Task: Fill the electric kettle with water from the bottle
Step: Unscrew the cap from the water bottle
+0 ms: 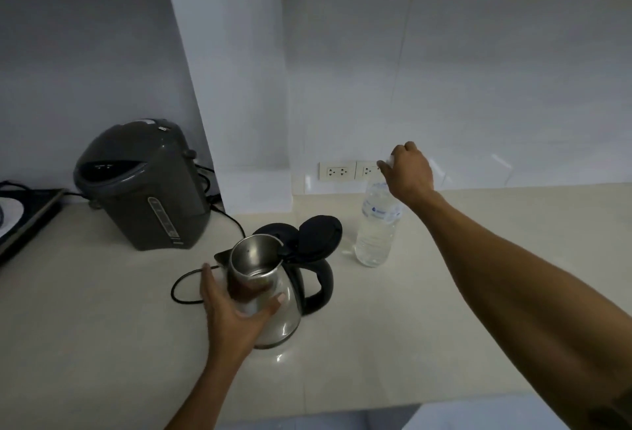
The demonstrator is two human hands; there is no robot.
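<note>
The kettle (273,292) stands on the counter (102,310) at lower centre of the frame, steel-bodied with a black handle facing right and its black lid (316,236) hinged open and tilted back, leaving the mouth exposed. The left hand (236,310) wraps the near side of the kettle body, thumb on the left flank and fingers on the front, in firm contact with the steel. A black cord (184,287) loops on the counter just left of the kettle. The bottle (378,227) stands upright on the counter to the right of the kettle and apart from it, clear plastic with a white-and-blue label and water visible inside. The right hand (408,171) reaches in from the lower right and closes over the top of the bottle, fingers curled around the cap region; the cap itself is mostly hidden by the hand, so whether it is on or off cannot be told. Behind the bottle, two sockets (337,171) sit low on the white wall. At centre left, a dark grey water boiler (143,186) stands against the wall, well apart from the kettle. At the far left edge, part of a hob (24,217) is visible.
</note>
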